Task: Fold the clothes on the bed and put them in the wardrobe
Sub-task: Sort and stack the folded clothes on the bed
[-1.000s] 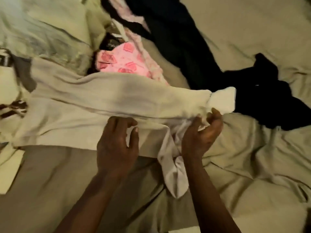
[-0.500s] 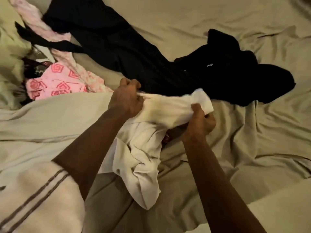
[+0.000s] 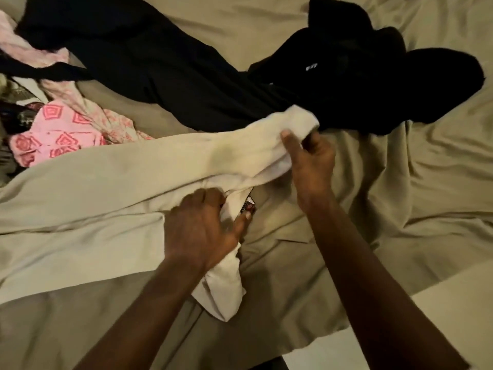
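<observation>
A cream long-sleeved garment (image 3: 112,188) lies spread across the bed from the left edge to the middle. My right hand (image 3: 309,158) pinches its sleeve near the white cuff (image 3: 298,120), which rests against the black clothes. My left hand (image 3: 202,231) lies lower, fingers curled into the bunched white fabric (image 3: 226,292) of the same garment, thumb out to the right. A small red-and-black label (image 3: 249,206) shows beside that hand.
Black clothes (image 3: 186,76) stretch across the top of the olive bed sheet (image 3: 413,209), ending in a dark heap (image 3: 386,76) at the right. A pink patterned garment (image 3: 58,137) lies at the left. The bed's edge and a pale floor (image 3: 458,303) show at lower right.
My left hand has dropped from the sleeve's top edge down onto the bunched white fabric. The sleeve now lies flatter and stretched toward the black clothes; my right hand still holds near the cuff.
</observation>
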`<action>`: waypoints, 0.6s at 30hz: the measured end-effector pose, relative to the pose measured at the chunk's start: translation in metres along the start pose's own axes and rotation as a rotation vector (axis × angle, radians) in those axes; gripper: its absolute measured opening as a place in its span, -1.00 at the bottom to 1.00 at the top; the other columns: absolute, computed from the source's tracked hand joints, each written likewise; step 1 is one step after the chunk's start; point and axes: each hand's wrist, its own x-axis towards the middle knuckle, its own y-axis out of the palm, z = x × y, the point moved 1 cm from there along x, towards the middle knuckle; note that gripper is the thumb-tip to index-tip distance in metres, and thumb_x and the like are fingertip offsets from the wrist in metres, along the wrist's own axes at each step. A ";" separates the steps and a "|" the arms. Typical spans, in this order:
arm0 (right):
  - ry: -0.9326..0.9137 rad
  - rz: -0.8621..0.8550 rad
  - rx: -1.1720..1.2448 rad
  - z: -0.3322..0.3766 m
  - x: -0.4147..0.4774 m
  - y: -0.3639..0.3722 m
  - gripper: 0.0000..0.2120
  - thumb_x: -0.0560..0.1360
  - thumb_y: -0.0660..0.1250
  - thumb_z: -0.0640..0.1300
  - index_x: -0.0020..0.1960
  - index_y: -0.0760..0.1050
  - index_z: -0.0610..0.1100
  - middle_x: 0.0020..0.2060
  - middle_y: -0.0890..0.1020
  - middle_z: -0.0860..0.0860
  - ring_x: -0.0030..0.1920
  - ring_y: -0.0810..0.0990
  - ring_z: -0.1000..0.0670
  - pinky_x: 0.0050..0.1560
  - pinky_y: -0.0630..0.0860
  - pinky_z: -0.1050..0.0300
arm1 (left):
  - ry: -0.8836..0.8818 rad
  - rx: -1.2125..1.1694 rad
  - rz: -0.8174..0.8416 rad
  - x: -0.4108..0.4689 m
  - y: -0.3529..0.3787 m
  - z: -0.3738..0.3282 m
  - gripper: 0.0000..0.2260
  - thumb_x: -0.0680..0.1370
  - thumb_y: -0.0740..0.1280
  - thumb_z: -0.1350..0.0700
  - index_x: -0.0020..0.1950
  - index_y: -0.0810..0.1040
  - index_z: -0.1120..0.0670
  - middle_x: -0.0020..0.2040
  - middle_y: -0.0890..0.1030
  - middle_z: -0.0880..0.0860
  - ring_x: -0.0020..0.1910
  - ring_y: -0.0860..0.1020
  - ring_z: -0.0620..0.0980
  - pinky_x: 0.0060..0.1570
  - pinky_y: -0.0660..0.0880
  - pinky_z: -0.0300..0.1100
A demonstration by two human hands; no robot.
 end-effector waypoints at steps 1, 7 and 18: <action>-0.031 0.001 -0.038 0.003 0.011 0.002 -0.91 0.56 0.49 -0.18 0.05 0.67 -0.07 -0.04 0.76 0.00 0.03 0.74 0.00 0.11 0.68 -0.04 | 0.028 0.114 0.080 -0.009 0.009 -0.005 -0.47 0.45 0.28 -0.42 0.13 0.57 -0.01 -0.05 0.64 0.03 -0.09 0.61 0.12 -0.16 0.54 -0.02; -0.088 0.011 -0.243 0.006 0.052 0.018 -0.85 0.49 0.51 -0.02 -0.07 0.67 -0.10 -0.23 0.71 0.06 -0.19 0.67 0.12 -0.01 0.66 -0.02 | 0.021 0.154 0.077 -0.013 0.022 -0.023 -0.65 0.47 0.36 -0.01 0.21 0.55 0.09 -0.01 0.62 0.12 -0.13 0.63 0.21 -0.14 0.48 0.01; -0.153 -0.015 -0.337 0.010 0.075 0.035 -0.84 0.50 0.52 -0.06 -0.09 0.68 -0.16 -0.26 0.71 0.05 -0.20 0.69 0.05 -0.04 0.65 0.02 | -0.010 0.151 0.218 0.011 0.015 -0.056 -0.60 0.60 0.29 -0.12 0.33 0.43 0.07 0.13 0.64 0.12 0.06 0.63 0.17 -0.09 0.42 -0.08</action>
